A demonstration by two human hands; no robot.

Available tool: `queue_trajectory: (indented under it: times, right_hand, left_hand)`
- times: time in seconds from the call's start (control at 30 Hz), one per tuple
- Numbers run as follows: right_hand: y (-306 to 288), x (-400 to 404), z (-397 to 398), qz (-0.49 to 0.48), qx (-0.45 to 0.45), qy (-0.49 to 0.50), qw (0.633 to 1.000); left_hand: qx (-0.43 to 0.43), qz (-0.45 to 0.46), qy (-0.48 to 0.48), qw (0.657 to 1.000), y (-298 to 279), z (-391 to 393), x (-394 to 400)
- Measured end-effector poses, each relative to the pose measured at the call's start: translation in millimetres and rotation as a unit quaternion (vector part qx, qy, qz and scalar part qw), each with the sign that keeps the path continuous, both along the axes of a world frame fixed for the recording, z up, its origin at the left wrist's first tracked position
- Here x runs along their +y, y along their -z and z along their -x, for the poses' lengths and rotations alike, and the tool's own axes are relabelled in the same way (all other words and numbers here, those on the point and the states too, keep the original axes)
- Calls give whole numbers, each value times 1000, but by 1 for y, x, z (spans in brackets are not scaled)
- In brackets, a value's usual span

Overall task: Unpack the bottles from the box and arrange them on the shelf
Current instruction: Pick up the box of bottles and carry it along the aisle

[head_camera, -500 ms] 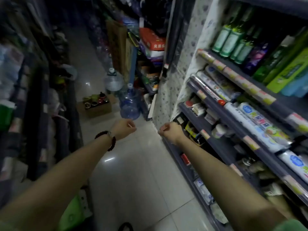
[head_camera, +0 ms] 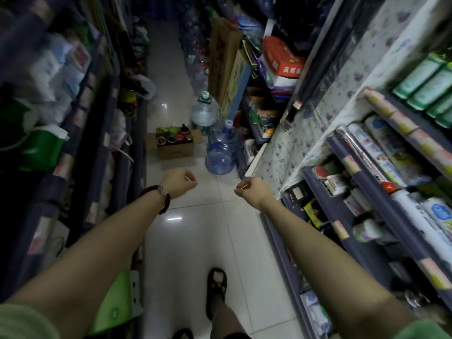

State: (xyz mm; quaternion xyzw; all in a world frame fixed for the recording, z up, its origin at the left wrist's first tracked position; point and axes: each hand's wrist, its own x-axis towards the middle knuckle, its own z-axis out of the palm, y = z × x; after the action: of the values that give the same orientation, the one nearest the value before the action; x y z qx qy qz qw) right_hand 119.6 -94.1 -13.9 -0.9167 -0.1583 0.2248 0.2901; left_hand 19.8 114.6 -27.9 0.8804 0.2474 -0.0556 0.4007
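An open cardboard box (head_camera: 175,150) stands on the tiled aisle floor ahead, with several small bottles (head_camera: 181,137) upright inside it. Both my arms stretch forward over the floor, well short of the box. My left hand (head_camera: 180,182), with a dark bead bracelet on its wrist, is curled into a loose fist holding nothing. My right hand (head_camera: 252,189) is likewise closed and empty, close to the front corner of the right shelf (head_camera: 362,192). That shelf holds rolls, packets and green bottles (head_camera: 426,84).
Two large water jugs (head_camera: 221,152) stand on the floor just right of the box. Tall cardboard sheets (head_camera: 223,57) lean behind them. Stocked shelving (head_camera: 80,133) lines the left side of the narrow aisle. My sandalled foot (head_camera: 216,285) is on the tiles below.
The view has swung left and down the aisle, so the box now lies straight ahead and my foot shows. Both fists stay closed and empty.
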Motion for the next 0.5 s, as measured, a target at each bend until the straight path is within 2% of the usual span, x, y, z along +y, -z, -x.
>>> queue_trajectory:
  times: [0.27, 0.5]
  right_hand:
    - [-7, 84, -119, -18, -16, -76, 997]
    - [-20, 157, -220, -30, -12, -145, 989]
  left_hand:
    - [-16, -21, -77, 997, -13, -90, 52]
    - [6, -37, -148, 988, -24, -155, 113]
